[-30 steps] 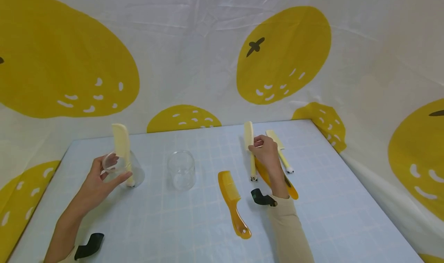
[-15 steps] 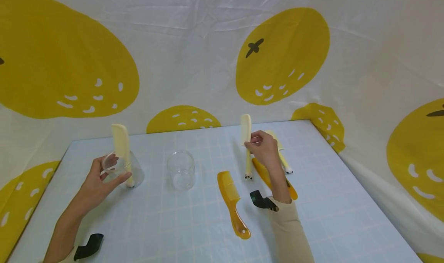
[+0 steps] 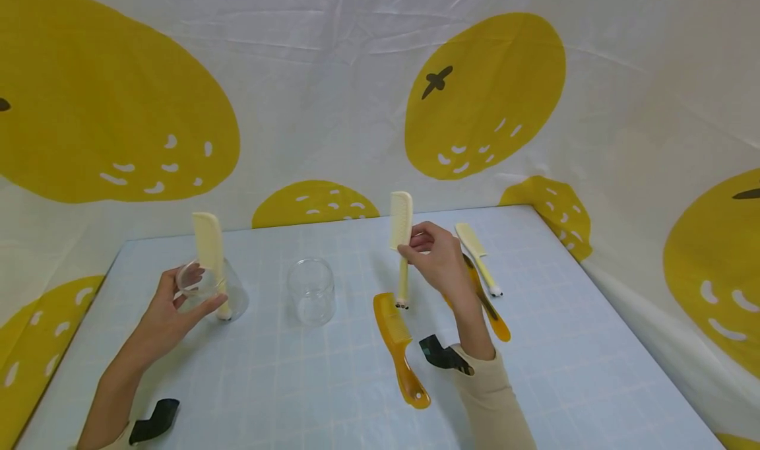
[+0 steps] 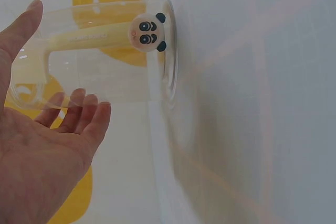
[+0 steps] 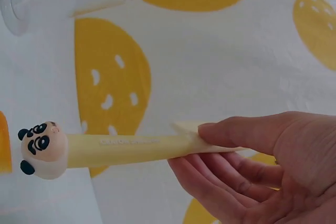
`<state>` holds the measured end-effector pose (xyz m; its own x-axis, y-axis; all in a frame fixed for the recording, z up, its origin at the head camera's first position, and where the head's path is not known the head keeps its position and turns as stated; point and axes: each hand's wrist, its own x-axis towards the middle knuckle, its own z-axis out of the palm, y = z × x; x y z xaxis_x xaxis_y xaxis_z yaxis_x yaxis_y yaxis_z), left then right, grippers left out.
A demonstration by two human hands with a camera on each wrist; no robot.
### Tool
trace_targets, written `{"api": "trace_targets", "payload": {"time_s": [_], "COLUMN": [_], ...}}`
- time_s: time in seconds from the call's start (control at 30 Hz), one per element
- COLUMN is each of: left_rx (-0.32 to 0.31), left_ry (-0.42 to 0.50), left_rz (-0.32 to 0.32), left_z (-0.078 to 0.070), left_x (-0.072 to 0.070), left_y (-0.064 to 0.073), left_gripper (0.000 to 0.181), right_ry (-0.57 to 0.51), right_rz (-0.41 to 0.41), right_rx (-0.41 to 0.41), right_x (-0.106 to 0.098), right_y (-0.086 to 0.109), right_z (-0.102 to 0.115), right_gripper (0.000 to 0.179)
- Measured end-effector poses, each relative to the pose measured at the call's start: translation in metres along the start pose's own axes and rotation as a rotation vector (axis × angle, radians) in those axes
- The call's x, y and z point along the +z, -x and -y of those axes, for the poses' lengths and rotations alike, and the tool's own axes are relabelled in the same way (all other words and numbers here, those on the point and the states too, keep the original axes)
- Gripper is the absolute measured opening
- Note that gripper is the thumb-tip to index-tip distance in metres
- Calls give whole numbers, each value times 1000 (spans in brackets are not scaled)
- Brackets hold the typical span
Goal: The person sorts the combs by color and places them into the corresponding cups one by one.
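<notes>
My left hand [image 3: 172, 311] holds a clear glass [image 4: 105, 87] around its upper part, at the left of the table. Inside that glass a pale yellow comb [image 3: 208, 242] stands with its toothed head up and its panda-tipped handle [image 4: 144, 32] at the bottom. Between thumb and fingers my right hand [image 3: 439, 258] pinches a second pale yellow comb [image 3: 402, 222], upright, by the lower part of its head. The panda end [image 5: 44, 150] of this comb points down and appears raised off the table.
Another clear glass [image 3: 311, 291] stands mid-table. An amber comb [image 3: 399, 351] lies in front of my right hand. To its right lie another amber comb [image 3: 495, 315], partly hidden by my wrist, and a third pale yellow comb [image 3: 479, 258]. A patterned curtain [image 3: 332, 107] hangs behind.
My right hand has lifted the pale yellow comb from beside the amber one and carried it left, uncovering more of the combs at right. The left hand and its glass stay still.
</notes>
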<state>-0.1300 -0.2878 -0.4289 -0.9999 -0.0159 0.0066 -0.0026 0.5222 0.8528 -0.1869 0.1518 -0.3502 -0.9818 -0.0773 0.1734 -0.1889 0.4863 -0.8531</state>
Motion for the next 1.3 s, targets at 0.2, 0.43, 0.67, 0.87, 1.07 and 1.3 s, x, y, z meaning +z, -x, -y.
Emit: {"api": "trace_targets", "payload": {"time_s": [0.2, 0.43, 0.67, 0.87, 1.07, 1.3], "left_rx": [-10, -22, -3, -8, -3, 0], "left_ry": [-8, -12, -15, -8, 1, 20], "left_rz": [-2, -8, -4, 0, -3, 10], "left_z": [0, 1, 3, 2, 1, 2], "left_x": [1, 0, -1, -1, -3, -3], "left_y": [-1, 0, 0, -2, 0, -3], "left_gripper": [90, 90, 88, 90, 89, 89], "right_ry": [-7, -36, -73, -147, -177, -215], "right_rz": [39, 66, 64, 83, 124, 141], "right_rx": [-19, -66, -117, -175, -213, -285], "right_x": [2, 11, 18, 27, 43, 64], "right_y": [6, 11, 16, 21, 26, 30], "right_z": [11, 22, 33, 40, 47, 54], "right_gripper": [26, 25, 27, 28, 28, 28]}}
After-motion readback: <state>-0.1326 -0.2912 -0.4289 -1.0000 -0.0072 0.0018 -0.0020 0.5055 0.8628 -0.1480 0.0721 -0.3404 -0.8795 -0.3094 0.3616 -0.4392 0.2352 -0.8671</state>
